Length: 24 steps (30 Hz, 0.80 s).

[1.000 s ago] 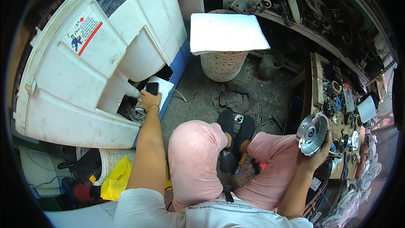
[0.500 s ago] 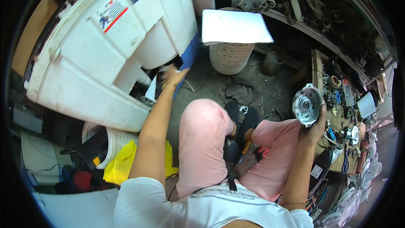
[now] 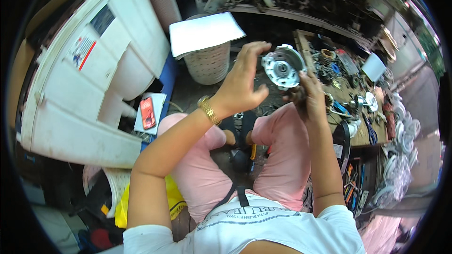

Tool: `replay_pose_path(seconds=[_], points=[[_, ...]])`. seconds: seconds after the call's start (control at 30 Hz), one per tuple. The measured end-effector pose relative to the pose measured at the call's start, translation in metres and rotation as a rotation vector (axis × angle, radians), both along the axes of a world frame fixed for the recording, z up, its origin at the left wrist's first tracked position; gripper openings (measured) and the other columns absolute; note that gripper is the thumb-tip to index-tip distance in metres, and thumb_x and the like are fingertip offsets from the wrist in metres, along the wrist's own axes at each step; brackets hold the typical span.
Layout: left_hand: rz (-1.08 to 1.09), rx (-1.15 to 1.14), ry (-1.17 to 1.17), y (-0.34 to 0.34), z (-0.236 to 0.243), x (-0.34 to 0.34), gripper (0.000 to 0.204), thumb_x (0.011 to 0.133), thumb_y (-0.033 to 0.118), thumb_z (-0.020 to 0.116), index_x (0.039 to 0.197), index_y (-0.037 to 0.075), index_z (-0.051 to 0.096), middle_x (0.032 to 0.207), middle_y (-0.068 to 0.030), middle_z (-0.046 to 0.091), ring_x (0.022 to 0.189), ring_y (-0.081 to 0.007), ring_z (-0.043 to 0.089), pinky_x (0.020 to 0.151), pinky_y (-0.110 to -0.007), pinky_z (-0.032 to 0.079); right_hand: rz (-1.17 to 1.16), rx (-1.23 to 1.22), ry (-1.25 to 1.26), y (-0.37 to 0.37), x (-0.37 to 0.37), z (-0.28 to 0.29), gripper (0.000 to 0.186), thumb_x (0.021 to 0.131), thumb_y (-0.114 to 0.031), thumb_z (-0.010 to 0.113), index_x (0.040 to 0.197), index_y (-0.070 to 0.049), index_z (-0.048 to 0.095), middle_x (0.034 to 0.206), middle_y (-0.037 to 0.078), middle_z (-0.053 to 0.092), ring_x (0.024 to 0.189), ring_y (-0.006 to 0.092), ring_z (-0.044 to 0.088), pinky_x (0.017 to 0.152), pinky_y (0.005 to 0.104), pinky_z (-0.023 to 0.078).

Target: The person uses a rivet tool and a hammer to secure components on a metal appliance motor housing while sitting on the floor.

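Right hand (image 3: 308, 93) holds a round silver metal housing (image 3: 283, 68) up in front of the knees, gripping its lower right edge between thumb and fingers; open face of the housing turned toward the wearer, hub at its centre. Left hand (image 3: 241, 81) raised just beside the housing's left edge, thumb and fingers spread wide, nothing in its grasp; whether a fingertip touches the metal, cannot tell. Gold-coloured bracelet (image 3: 209, 110) on the left wrist. Beyond the left hand, a white pad (image 3: 205, 34) lies across the top of a perforated pale basket (image 3: 207, 65). To the left, a large white plastic casing (image 3: 61, 113); next to its recess, a red phone-like slab (image 3: 148, 113) rests on white paper (image 3: 159, 104). Yellow bag (image 3: 174, 196) beside the left thigh. To the right, a wooden bench (image 3: 378, 134) crowded with small parts, a white cylinder (image 3: 374, 67) near its far edge.
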<state>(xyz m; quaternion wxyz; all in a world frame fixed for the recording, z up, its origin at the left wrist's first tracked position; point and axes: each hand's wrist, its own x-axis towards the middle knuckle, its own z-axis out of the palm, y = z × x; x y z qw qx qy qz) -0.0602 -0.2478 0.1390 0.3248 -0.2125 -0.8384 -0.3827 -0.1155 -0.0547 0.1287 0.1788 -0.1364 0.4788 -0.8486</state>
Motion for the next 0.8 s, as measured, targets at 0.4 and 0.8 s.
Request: replay_pose_path(seconds=[0.4, 0.8], points=[[-0.275, 0.925, -0.369, -0.002, -0.027, -0.048, 0.035, 0.085, 0.016, 0.067, 0.118, 0.015, 0.056, 0.114, -0.0078, 0.063, 0.104, -0.0222, 0.062, 0.099, -0.04, 0.043, 0.079, 0.139, 0.22, -0.014, -0.063, -0.002, 0.042, 0.093, -0.027, 0.058, 0.125, -0.001, 0.05, 0.101, 0.007, 0.059, 0.072, 0.0147, 0.061, 0.06, 0.0255, 0.053], [-0.316, 1.504, -0.875, -0.035, -0.13, -0.091, 0.042, 0.088, 0.04, 0.063, 0.122, 0.017, 0.053, 0.119, -0.003, 0.057, 0.111, -0.02, 0.051, 0.097, -0.047, 0.038, 0.177, 0.108, 0.016, -0.076, -0.136, -0.112, 0.037, 0.09, -0.014, 0.061, 0.123, 0.0, 0.053, 0.109, 0.011, 0.061, 0.086, 0.0177, 0.064, 0.071, 0.0326, 0.057]])
